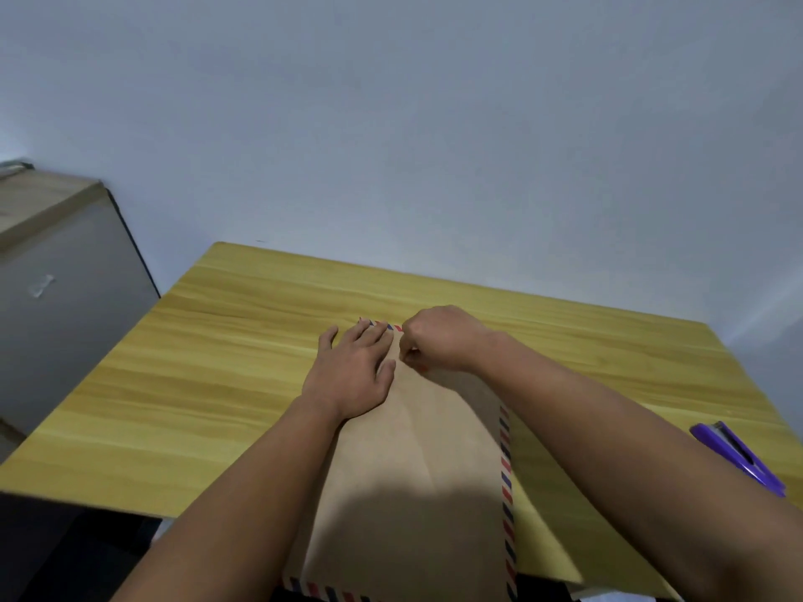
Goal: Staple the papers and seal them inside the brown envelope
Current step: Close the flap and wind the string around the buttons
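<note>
Brown paper with a red-and-blue striped border, the envelope (417, 462) lies lengthwise on the tabletop (208, 362), its near end hanging over the near edge and its far end under both hands. The left hand (354, 371) rests flat on the far left part of the envelope, fingers straight and spread, tips at the striped far edge. The right hand (439, 338) is curled, knuckles up, just beside the left, its fingertips pinching something small at the envelope's far end; what it pinches is too small to tell. A purple stapler (738, 458) lies on the tabletop well to the right. A grey cabinet (56, 297) stands left of the tabletop.
</note>
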Motion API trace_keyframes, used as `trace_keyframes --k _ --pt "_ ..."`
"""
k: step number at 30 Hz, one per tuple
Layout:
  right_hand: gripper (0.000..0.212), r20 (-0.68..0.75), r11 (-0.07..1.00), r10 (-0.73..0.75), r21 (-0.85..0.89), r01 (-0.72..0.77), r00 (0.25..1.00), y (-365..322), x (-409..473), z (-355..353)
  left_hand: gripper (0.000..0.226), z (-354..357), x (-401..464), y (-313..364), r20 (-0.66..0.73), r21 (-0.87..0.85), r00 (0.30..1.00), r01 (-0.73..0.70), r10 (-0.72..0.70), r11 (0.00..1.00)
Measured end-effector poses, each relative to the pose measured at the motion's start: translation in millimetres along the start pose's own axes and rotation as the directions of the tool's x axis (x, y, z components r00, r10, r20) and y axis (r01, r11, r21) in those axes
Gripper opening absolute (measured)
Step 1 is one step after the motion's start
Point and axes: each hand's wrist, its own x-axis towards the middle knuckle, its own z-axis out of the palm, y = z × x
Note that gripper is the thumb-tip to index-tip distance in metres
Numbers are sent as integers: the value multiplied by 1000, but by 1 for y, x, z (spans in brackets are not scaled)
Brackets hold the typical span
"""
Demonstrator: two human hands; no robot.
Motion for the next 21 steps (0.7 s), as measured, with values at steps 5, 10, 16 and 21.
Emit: trace_keyframes --k 5,10,16,21 --pt "22 -63 1000 15 -6 -16 998 21 13 1 53 0 1 -1 5 -1 1000 -27 27 1000" --pt "20 -67 990 80 122 -72 995 35 17 11 53 0 0 0 -9 -3 1000 -28 28 1000" --pt "16 -109 940 244 270 -207 964 41 3 24 53 2 1 -1 -7 -17 1000 -16 15 1000" --pt "21 -155 947 246 250 -203 957 42 -16 34 52 1 0 1 -6 -27 1000 -5 5 1000"
